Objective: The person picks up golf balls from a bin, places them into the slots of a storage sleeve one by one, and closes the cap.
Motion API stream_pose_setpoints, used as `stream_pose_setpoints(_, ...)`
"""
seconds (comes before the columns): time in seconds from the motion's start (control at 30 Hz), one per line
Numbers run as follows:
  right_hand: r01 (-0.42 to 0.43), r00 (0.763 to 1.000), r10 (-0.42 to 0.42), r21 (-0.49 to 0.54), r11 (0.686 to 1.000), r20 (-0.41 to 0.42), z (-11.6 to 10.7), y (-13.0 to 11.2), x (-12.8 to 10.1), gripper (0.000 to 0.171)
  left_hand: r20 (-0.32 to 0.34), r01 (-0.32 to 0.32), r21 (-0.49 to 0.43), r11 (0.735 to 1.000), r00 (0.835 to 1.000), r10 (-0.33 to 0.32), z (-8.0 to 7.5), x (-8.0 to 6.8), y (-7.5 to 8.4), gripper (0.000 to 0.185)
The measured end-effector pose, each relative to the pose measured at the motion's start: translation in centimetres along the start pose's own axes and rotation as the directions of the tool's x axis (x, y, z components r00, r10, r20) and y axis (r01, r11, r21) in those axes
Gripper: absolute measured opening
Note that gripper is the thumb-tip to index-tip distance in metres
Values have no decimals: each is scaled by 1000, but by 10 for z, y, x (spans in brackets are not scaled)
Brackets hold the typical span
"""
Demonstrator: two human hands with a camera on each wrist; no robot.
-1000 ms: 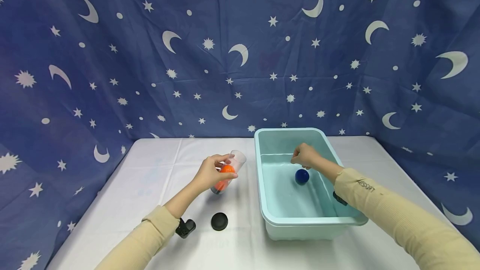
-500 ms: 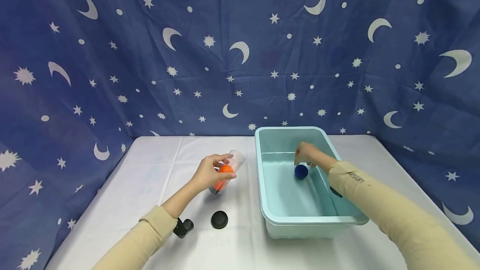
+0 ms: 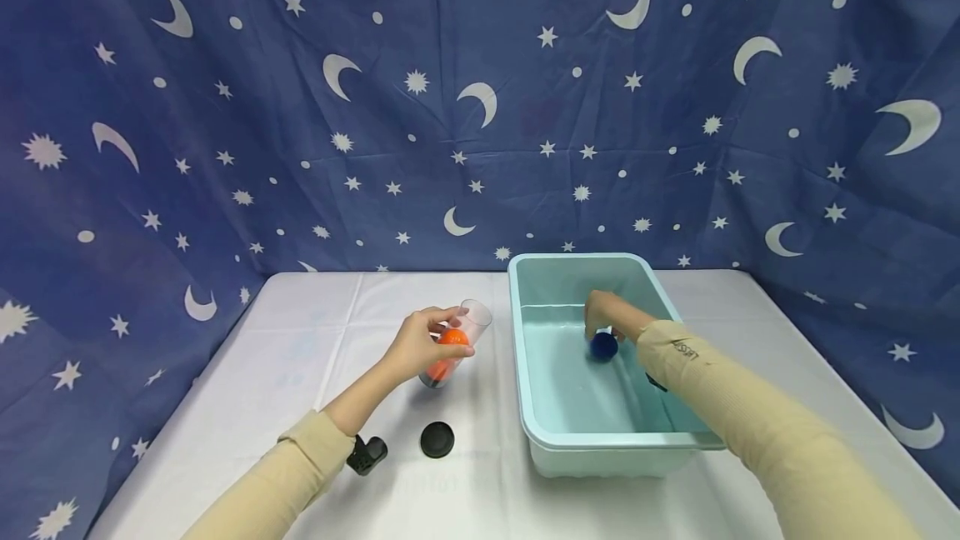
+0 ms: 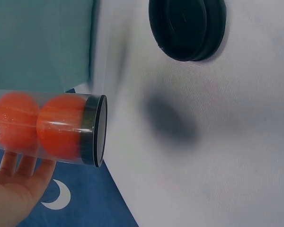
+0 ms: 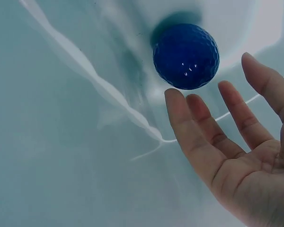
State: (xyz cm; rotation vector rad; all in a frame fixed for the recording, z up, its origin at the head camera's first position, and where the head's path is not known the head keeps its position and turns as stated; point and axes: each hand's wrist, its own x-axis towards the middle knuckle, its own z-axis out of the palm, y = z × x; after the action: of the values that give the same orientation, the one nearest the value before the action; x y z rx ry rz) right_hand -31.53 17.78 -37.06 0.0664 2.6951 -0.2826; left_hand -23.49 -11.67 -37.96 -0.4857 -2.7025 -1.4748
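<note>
**Blue ball in the tub, two orange balls in the tube**

The blue ball (image 3: 603, 345) lay on the floor of the pale green tub (image 3: 540, 432), toward its far end, and it was the only ball there. In the right wrist view it (image 5: 186, 56) showed a dimpled surface and sat just beyond the fingertips. The right hand (image 3: 606, 312) hung over it inside the tub with its fingers (image 5: 197, 137) straight and slightly spread; the tips were very near the ball, and whether they touched it could not be told. It held nothing.

To the left of the tub, the left hand (image 3: 420, 344) gripped one clear tube (image 3: 454, 346), fingers curled round its side, tilted with its open mouth up and away from the person. The left wrist view showed two orange balls (image 4: 38, 124) inside the tube (image 4: 57, 126), side by side, the nearer one resting against the black ring at its closed base, which was raised off the table.

One round black lid (image 3: 438, 439) lay flat on the white tablecloth (image 3: 300, 357), nearer the person than the tube and apart from it; the same lid (image 4: 187, 28) sat at the top of the left wrist view. Both sleeves were beige. A dark blue cloth (image 3: 480, 107) printed with white moons and stars hung behind the table.
</note>
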Motion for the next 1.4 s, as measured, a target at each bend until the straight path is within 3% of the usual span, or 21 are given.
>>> stream_pose_setpoints(0.33, -39, 999, 39, -97, 995, -1, 9, 3, 4, 18, 15, -10, -14, 1000, 1000, 10, 4, 2, 1, 57)
stream_pose_setpoints(0.6, -41, 999, 43, -94, 995, 17, 12, 12, 5, 17, 18, -12, -13, 1000, 1000, 12, 7, 2, 5, 56)
stream_pose_setpoints(0.83, 27, 999, -26, -5, 1000, 43, 2, 12, -7, 11, 23, -28, -15, 999, 999, 28, 7, 3, 5, 55)
stream_pose_setpoints(1.07, 89, 995, -91, 54, 995, 34, -10, 11, -16, 7, 19, 2, -18, 1000, 1000, -1, 7, 4, 4, 56)
stream_pose_setpoints(1.27, 137, 988, -146, 142, 980, 58, -21, 10, -22, 3, 6, 15, -24, 1000, 1000, -15, 10, 4, 3, 57)
stream_pose_setpoints(1.4, 170, 979, -191, 244, 955, 65, -28, 12, -26, 7, 5, 7, -33, 999, 1000, -7, 11, 5, 4, 57)
